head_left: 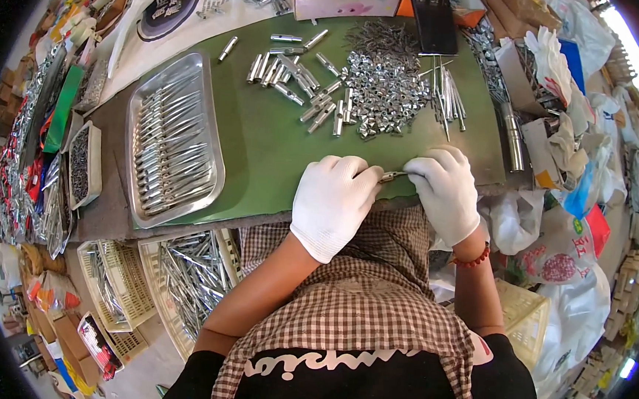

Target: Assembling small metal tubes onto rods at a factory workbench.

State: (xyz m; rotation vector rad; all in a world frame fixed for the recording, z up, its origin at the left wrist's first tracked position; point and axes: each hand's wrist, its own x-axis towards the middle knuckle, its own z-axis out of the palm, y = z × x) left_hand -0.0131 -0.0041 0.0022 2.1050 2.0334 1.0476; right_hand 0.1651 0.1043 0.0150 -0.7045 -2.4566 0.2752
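Observation:
Both my hands wear white gloves and meet at the near edge of the green work mat. Between them is a small, slim metal part, mostly covered by fingers. My left hand pinches one end of it. The fingers of my right hand close on the other end. Just beyond lies a heap of small shiny metal collars, with short metal tubes to its left. Several thin pointed rods lie right of the heap.
At left, a metal tray holds rows of pointed metal pieces. Dark small pins lie behind the collars, near a black flat object and a pink-sided box. A metal cylinder lies at the right edge. Crates stand below left.

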